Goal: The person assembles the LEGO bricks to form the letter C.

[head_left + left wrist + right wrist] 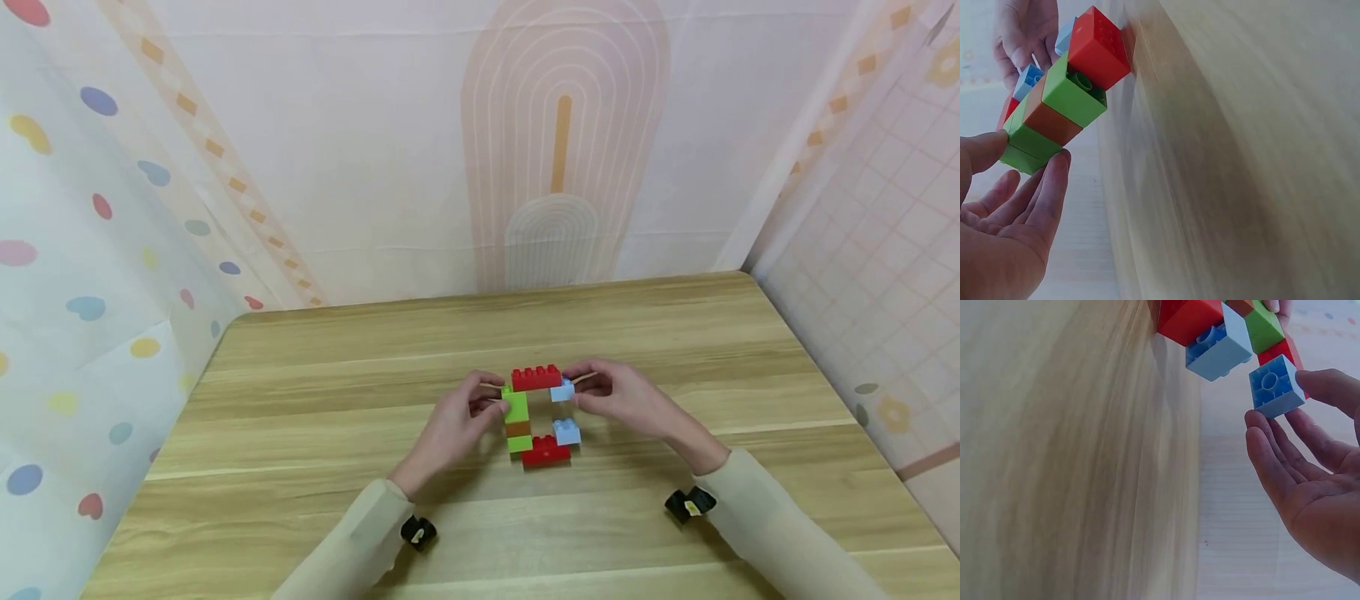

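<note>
A frame of toy building bricks stands in front of me. Its left side stacks an upper green brick (516, 407), an orange-brown brick (518, 429) and a lower green brick (1072, 97). Red bricks form the top (536, 380) and the bottom (546, 455). On the right are an upper light blue brick (1277, 387) and a lower light blue brick (1225, 347), with a gap between them. My left hand (453, 425) pinches the upper green part between thumb and fingers. With thumb and fingertips, my right hand (626, 396) grips the upper light blue brick, whose hollow underside shows in the right wrist view.
The wood-grain table (337, 367) extends around the bricks on all sides. Patterned cloth (360, 150) hangs behind its far edge and along both sides. A small black device (418, 533) is worn at the left wrist, another (690, 505) at the right.
</note>
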A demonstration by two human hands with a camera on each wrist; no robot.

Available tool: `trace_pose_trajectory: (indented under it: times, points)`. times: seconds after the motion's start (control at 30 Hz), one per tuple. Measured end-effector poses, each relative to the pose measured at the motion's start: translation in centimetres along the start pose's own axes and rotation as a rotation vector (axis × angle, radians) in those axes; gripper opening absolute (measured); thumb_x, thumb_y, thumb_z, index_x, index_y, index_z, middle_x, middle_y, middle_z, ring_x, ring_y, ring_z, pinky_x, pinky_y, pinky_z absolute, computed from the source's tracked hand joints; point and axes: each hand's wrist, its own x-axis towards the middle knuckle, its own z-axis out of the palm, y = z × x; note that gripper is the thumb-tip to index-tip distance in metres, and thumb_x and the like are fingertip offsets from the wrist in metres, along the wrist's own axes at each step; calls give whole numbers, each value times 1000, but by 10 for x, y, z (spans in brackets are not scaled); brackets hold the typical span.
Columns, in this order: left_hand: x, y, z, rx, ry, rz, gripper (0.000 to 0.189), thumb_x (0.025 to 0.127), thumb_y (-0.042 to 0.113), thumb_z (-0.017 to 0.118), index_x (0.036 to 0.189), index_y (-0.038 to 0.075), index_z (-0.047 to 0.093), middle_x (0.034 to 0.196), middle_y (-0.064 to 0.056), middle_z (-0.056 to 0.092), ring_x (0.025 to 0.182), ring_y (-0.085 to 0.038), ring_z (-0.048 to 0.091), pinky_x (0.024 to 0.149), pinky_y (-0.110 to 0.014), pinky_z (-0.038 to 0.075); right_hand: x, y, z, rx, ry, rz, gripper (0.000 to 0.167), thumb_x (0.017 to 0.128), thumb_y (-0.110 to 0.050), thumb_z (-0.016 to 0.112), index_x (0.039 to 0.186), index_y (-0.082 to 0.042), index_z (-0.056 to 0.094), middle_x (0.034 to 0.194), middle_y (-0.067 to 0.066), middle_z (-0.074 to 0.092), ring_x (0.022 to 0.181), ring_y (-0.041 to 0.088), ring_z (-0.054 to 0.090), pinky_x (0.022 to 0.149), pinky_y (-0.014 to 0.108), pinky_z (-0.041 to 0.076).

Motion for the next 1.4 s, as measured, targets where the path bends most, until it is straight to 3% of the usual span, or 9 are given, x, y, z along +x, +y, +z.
trace_pose_trajectory:
  times: [0.57,0.8,1.4]
  points:
    - [11,-13,0,-12,-27,-105,35,97,18,66,129,5,58,122,-12,67,110,-23,64,90,-32,54,13,6,5,-63,23,3,29,94,-3,65,122,0,62,121,14,63,107,30,65,87,36,56]
    - [15,-17,2,48,-25,-156,37,98,21,65,130,5,60,121,-11,67,110,-23,64,93,-37,53,18,11,7,-84,3,23,28,95,-5,64,121,2,62,120,15,63,107,30,64,87,37,56]
    - [21,-19,3,150,-14,-205,32,97,23,65,125,7,67,115,-5,69,101,-16,63,88,-39,54,26,11,9,-192,-35,51,27,95,-6,64,121,0,64,118,12,65,103,25,65,87,39,55]
